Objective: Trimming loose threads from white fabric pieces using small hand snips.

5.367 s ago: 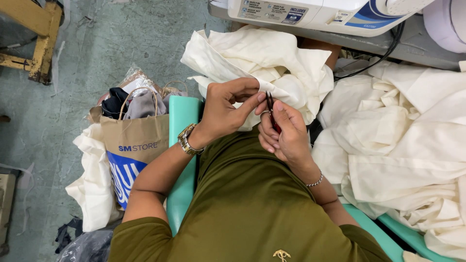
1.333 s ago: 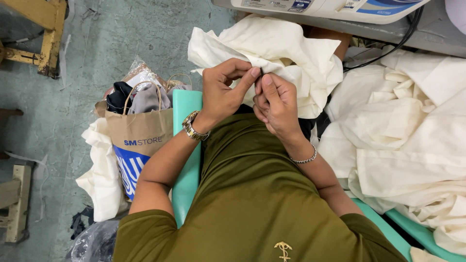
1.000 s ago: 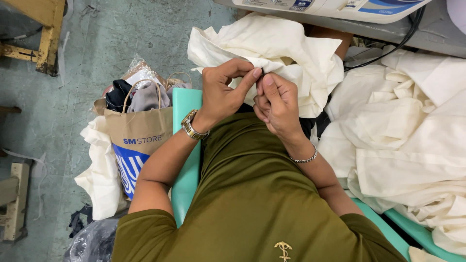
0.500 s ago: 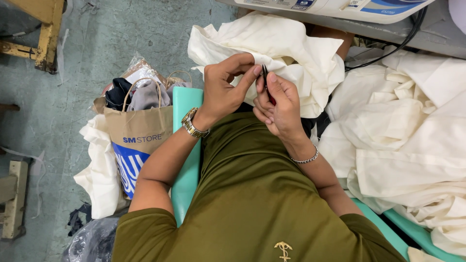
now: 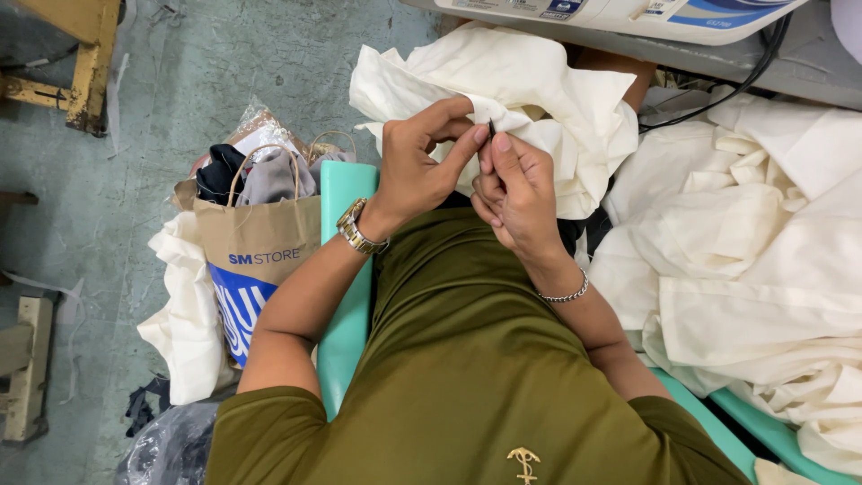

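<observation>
My left hand (image 5: 417, 171), with a metal watch on the wrist, pinches a fold of a cream cloth (image 5: 548, 85) between thumb and forefinger. My right hand (image 5: 519, 193), with a chain bracelet, is closed right beside it, fingertips touching the same fold. A thin dark tool tip (image 5: 492, 130), like small thread snips, shows between the two hands; the rest of it is hidden inside my right hand. The cloth is bunched on my lap in front of my olive shirt.
A brown paper bag (image 5: 260, 260) stuffed with clothes stands on the floor at my left, beside a teal seat (image 5: 346, 278). A big heap of cream fabric (image 5: 763, 269) lies at my right. A white sewing machine (image 5: 628, 13) and cable run along the top. Yellow wooden frame (image 5: 85, 63) far left.
The dark tool stood up plainly between my hands half a second ago; now my fingers have closed together on the fold and only its tip shows. The view shifted slightly.
</observation>
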